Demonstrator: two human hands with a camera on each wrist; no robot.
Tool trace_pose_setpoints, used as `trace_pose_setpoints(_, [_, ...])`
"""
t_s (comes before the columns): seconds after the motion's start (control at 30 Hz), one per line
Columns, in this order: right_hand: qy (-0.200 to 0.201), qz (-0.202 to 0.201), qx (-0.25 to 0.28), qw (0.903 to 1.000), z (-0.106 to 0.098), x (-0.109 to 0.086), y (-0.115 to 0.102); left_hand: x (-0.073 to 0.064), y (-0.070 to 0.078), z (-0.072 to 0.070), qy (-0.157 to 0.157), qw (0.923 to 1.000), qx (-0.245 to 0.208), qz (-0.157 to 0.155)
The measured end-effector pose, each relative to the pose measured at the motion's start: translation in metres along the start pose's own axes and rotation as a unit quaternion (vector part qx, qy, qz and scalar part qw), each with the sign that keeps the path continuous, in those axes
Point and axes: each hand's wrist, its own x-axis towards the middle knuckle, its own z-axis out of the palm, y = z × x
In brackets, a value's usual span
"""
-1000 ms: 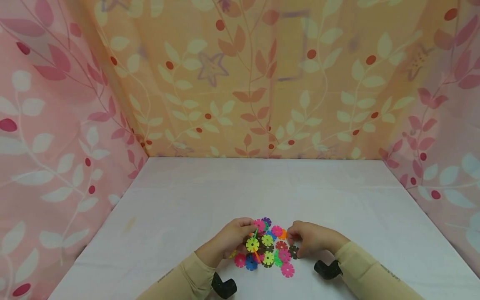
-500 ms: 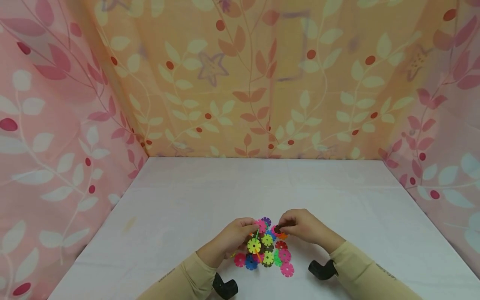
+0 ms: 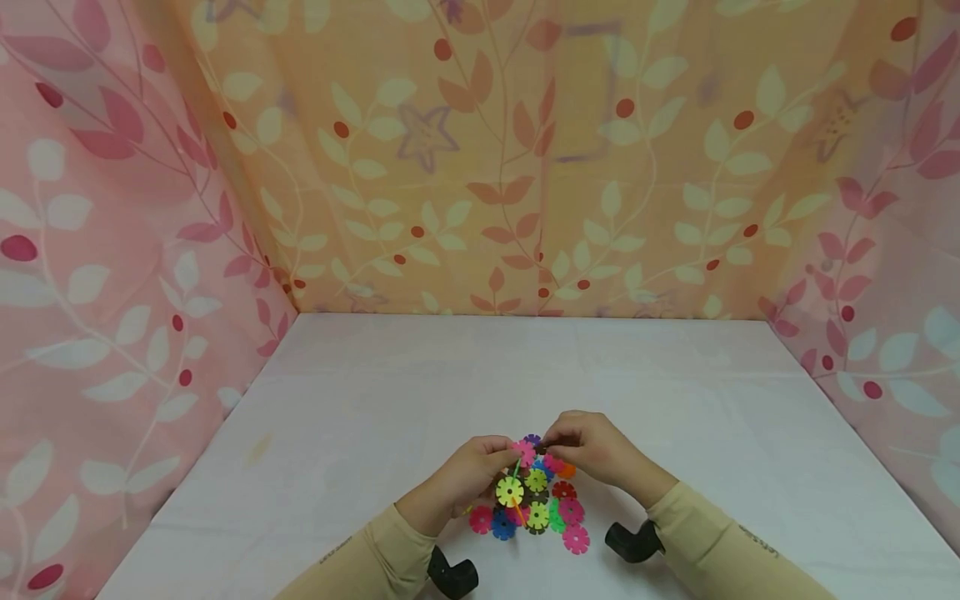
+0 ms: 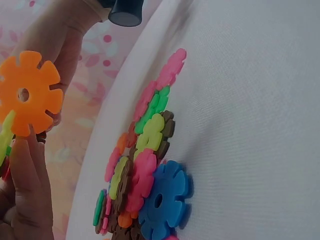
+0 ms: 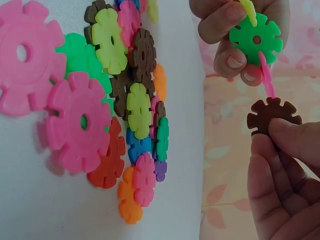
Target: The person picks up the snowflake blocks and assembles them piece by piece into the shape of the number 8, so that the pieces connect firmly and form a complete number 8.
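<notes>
In the head view my left hand grips a chain of slotted plastic snowflake discs. A green disc of that chain shows in the right wrist view, with a yellow disc and a pink disc slotted into its edge; an orange disc stands out from the same hand in the left wrist view. My right hand pinches a brown disc between thumb and fingers, its rim right at the pink disc's lower end. Both hands are above a heap of loose discs, including a blue disc.
Loose discs overlap on the white tabletop, with a pink disc nearest the front. Black wrist mounts hang under each sleeve, the left mount and the right mount. A floral curtain rises behind the table.
My right hand has lifted the brown disc from the heap's right side and carried it left and away to the left hand's chain. The left hand has stayed nearly still.
</notes>
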Motion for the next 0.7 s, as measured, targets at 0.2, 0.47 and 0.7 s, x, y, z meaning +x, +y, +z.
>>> trace_pose_setpoints(0.2, [0.015,-0.018,-0.002,0.9997,-0.0006,0.0004,0.0003,0.0017,0.0000,0.0002,0.003,0.9999,-0.014,-0.002])
trace_pose_setpoints(0.47, [0.026,-0.049,-0.057,0.9968,-0.0002,0.0024,0.0015,0.0042,-0.0020,0.0001,0.007,0.9998,-0.014,-0.009])
trace_pose_setpoints(0.7, [0.035,-0.058,-0.048,0.9966,0.0020,0.0029,-0.0003,0.0034,-0.0014,-0.0003,0.002,0.9999,-0.008,0.008])
